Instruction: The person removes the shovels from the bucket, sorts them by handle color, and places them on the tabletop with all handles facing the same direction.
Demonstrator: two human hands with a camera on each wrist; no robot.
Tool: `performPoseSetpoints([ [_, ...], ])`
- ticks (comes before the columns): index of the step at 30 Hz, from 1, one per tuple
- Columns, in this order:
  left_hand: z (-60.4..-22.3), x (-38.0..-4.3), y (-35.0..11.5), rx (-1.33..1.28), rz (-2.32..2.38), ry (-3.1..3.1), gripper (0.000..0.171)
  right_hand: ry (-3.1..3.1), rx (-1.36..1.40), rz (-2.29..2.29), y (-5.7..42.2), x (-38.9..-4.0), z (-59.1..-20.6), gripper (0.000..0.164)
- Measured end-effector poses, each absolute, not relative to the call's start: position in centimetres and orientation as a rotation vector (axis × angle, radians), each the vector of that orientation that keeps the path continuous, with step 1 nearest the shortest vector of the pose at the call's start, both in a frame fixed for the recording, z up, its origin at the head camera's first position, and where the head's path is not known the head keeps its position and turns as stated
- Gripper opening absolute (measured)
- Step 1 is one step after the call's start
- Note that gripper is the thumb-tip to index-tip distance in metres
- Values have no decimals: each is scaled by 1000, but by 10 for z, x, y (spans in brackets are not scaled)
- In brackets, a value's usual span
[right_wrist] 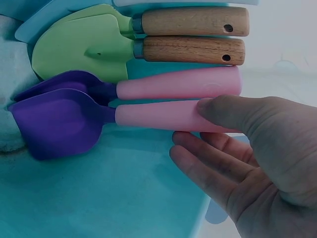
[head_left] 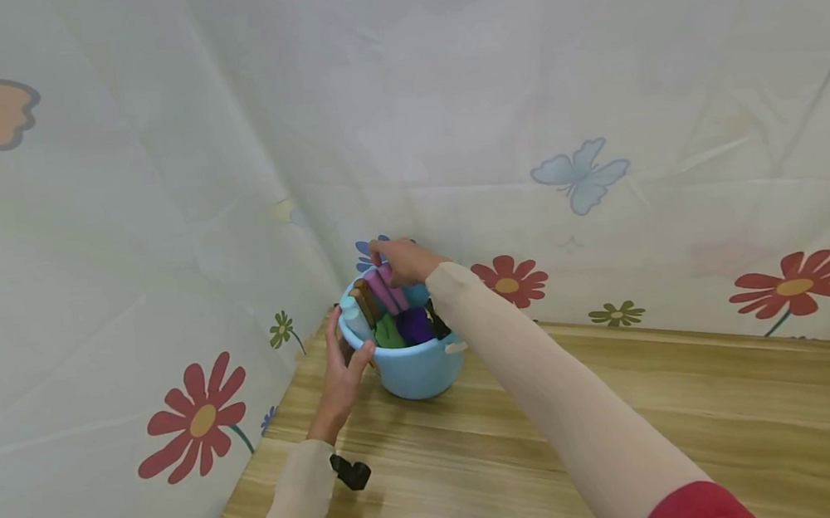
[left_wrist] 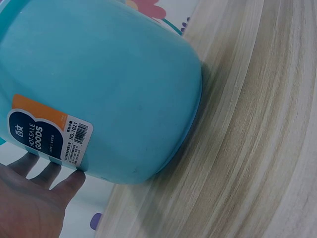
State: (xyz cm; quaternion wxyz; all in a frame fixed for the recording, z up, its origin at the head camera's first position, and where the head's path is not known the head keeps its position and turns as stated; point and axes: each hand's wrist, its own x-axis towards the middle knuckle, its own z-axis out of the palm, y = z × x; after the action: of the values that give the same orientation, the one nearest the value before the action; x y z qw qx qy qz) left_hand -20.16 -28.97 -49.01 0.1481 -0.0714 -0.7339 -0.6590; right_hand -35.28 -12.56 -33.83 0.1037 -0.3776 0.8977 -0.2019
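Note:
A light blue bucket [head_left: 418, 371] stands on the wooden surface, with garden hand tools upright inside. My left hand [head_left: 342, 380] rests against its left side, thumb at the rim; the left wrist view has extended fingertips on the wall beside a label [left_wrist: 49, 130]. My right hand [right_wrist: 262, 163] pinches the pink handle of a purple hand shovel [right_wrist: 62, 124], its blade down in the bucket. A second purple shovel with a pink handle [right_wrist: 181, 83] lies alongside. Beyond it are two green trowels [right_wrist: 81, 47] with wooden handles and light blue pieces [head_left: 356, 318].
The wooden surface [head_left: 465, 471] runs into a corner. A white sheet [head_left: 445, 106] printed with flowers and butterflies hangs close behind the bucket, and another side of it rises at the left. A black device [head_left: 350, 471] sits at my left wrist.

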Motion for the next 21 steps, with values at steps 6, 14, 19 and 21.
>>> performPoseSetpoints([
  [6, -491, -203, -290, -198, -1893, -2113, 82, 2664, -1154, -583, -123, -356, -338, 39],
  [14, -492, -205, -292, -172, -1910, -2113, 82, 2706, -1193, -650, -118, -365, -340, 35],
  [19, -493, -207, -294, -162, -1905, -2128, 81, 2732, -1204, -697, -113, -367, -336, 37],
  [21, -494, -208, -296, -159, -1903, -2134, 82, 2727, -1209, -719, -111, -366, -334, 37],
])
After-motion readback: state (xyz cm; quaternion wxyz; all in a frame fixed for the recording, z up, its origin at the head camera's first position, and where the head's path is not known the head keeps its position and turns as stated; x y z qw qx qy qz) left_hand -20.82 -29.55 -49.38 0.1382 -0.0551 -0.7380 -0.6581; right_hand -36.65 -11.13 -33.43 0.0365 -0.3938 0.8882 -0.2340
